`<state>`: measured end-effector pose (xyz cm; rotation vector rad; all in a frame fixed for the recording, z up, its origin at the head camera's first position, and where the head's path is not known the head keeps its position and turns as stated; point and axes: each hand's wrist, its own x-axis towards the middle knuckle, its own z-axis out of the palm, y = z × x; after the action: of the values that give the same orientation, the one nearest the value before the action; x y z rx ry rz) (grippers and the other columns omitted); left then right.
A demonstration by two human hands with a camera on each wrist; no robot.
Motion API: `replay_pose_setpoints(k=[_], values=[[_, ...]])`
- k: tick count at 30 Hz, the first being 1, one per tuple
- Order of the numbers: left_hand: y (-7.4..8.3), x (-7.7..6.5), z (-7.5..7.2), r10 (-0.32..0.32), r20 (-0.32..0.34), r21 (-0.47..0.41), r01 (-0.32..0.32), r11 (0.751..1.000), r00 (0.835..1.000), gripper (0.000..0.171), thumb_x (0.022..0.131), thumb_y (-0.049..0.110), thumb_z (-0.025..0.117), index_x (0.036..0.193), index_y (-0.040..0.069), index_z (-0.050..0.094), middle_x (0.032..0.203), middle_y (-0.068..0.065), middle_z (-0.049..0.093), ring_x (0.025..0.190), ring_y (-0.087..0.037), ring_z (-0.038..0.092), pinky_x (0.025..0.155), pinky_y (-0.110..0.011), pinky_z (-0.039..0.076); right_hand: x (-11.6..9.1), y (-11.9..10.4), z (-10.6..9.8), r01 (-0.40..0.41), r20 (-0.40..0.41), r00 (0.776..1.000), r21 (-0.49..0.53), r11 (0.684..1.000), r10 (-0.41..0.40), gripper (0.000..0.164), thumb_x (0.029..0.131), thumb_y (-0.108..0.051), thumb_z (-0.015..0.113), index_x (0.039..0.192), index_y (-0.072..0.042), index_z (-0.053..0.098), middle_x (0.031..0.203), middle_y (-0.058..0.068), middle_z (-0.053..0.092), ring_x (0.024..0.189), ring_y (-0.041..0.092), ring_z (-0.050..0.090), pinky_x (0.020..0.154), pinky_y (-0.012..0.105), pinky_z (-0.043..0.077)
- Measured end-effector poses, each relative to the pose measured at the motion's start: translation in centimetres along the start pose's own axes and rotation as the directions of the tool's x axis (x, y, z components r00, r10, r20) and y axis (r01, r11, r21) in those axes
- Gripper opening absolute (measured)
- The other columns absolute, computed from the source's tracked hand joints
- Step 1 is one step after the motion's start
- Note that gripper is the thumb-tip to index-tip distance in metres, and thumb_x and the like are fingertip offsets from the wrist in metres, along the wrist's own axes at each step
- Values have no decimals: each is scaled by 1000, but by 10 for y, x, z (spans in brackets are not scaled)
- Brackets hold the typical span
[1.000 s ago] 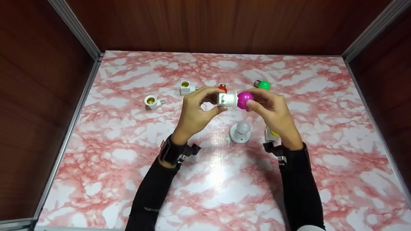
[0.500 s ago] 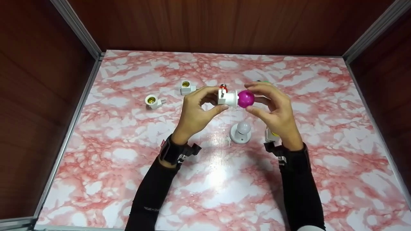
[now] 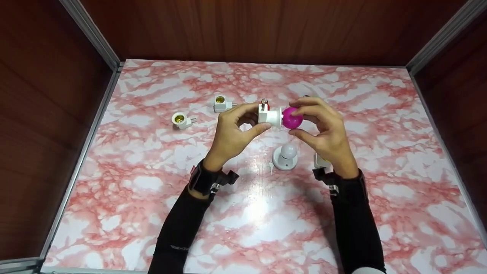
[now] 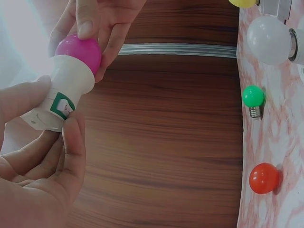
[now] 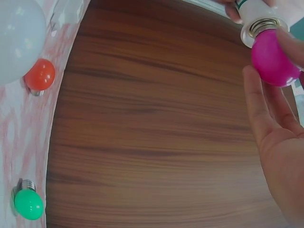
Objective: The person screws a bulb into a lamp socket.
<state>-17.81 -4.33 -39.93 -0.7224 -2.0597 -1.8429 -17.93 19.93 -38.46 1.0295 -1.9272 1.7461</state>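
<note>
My left hand (image 3: 236, 131) holds a white plug-in lamp socket (image 3: 272, 118) between thumb and fingers, raised above the table. A rocker switch (image 4: 63, 106) in a green frame shows on the socket's side in the left wrist view. My right hand (image 3: 326, 127) pinches a magenta light bulb (image 3: 292, 120) by its round end. The bulb's base sits in the socket's mouth, and part of its metal thread (image 5: 264, 25) is visible there in the right wrist view. Both hands face each other, with bulb and socket in line between them.
On the marbled table (image 3: 152, 213), a white bulb (image 3: 288, 151) stands in a round holder (image 3: 282, 164). Two white sockets (image 3: 179, 120) lie at the left. Red (image 4: 264, 178) and green (image 4: 253, 96) bulbs lie at the back. A partly hidden socket (image 3: 319, 161) is below my right hand.
My right fingers have come off the magenta bulb and closed on it again in a different position. The left hand has stayed nearly still, with the socket turned slightly.
</note>
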Motion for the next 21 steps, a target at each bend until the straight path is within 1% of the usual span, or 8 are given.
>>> replay_pose_setpoints(k=[4,10,16,21], values=[[0,0,-1,2,8,-12,-2,1000,1000,44,89,9,86,127,-7,72,109,-21,77,89,-22,75,79,-26,65,0,-1,0,-9,1,1000,-3,1000,9,40,74,24,82,112,15,70,126,21,69,119,27,69,101,30,64],[-1,-1,-1,6,14,-6,-6,1000,1000,45,88,9,87,127,-6,72,109,-21,77,90,-21,75,80,-25,65,-1,-2,1,-37,1,999,-13,999,37,42,75,23,82,115,15,69,127,20,69,121,25,69,102,29,64],[-1,0,-2,22,5,4,-22,1000,1000,46,86,9,88,126,-6,72,109,-21,77,91,-23,75,81,-27,66,-2,-2,1,-81,-13,997,-20,997,80,43,77,20,83,118,14,70,128,10,72,124,22,69,102,29,64],[-1,0,-1,35,-1,9,-35,999,999,46,84,8,89,125,-6,72,110,-21,77,90,-24,75,81,-28,66,-2,-2,1,-100,-16,995,-29,995,100,45,78,18,84,121,13,70,126,4,73,121,20,71,100,28,65]])
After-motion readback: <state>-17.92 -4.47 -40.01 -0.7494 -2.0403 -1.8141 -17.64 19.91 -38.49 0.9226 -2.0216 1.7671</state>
